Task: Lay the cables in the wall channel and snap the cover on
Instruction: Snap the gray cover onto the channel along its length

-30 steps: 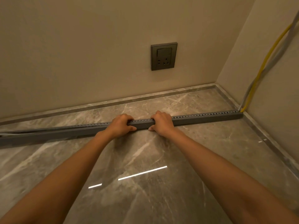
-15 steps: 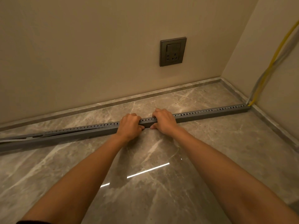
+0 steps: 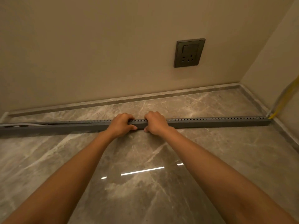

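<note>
A: The long grey plastic channel (image 3: 210,122) with its row of small holes is laid flat on the grey marbled floor (image 3: 145,183), not on the wall, and it is held near its middle. The left hand (image 3: 120,126) and the right hand (image 3: 156,124) are closed over it side by side, the fingers curled over the far edge and the thumbs pressed on the near face. A short piece of channel is seen between them.

B: Is the cover seated everywhere?

A: It cannot be told for sure. To the right of the hands the top looks even up to the corner, where the yellow cable (image 3: 281,102) and a grey one come down. Far to the left of the hands the top seems lifted, and a pale cable (image 3: 32,124) is seen there.

B: How should this step be done well?

A: The pressure is best given straight down, with both hands kept close together, so that the lip is clipped bit by bit. The hands are then probably to be moved leftward in short steps. The pale cable should be tucked inside first, otherwise it may be pinched under the lip.
</note>
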The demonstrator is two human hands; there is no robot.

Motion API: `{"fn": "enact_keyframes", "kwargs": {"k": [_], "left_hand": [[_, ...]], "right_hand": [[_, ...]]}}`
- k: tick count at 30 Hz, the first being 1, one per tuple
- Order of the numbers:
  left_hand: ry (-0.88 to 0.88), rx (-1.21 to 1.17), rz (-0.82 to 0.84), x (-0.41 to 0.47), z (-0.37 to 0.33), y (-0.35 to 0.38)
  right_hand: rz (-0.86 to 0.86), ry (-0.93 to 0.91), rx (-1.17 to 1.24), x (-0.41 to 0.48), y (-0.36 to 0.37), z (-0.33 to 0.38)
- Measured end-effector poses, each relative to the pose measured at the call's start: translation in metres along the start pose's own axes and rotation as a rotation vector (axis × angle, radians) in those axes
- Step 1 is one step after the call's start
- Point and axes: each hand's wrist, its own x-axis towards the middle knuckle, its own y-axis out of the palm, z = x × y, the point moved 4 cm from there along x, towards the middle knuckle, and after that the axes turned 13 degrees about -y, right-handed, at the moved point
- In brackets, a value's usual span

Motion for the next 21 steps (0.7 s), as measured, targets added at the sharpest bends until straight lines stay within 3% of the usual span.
{"fn": "enact_keyframes", "kwargs": {"k": [7, 21], "left_hand": [[-0.012, 0.006, -0.115, -0.003, -0.004, 0.002], [0.025, -0.089, -0.022, 0.001, -0.004, -0.001]], "right_hand": [[-0.072, -0.048, -0.030, 0.003, 0.005, -0.003], [0.034, -0.019, 0.034, 0.005, -0.003, -0.010]]}}
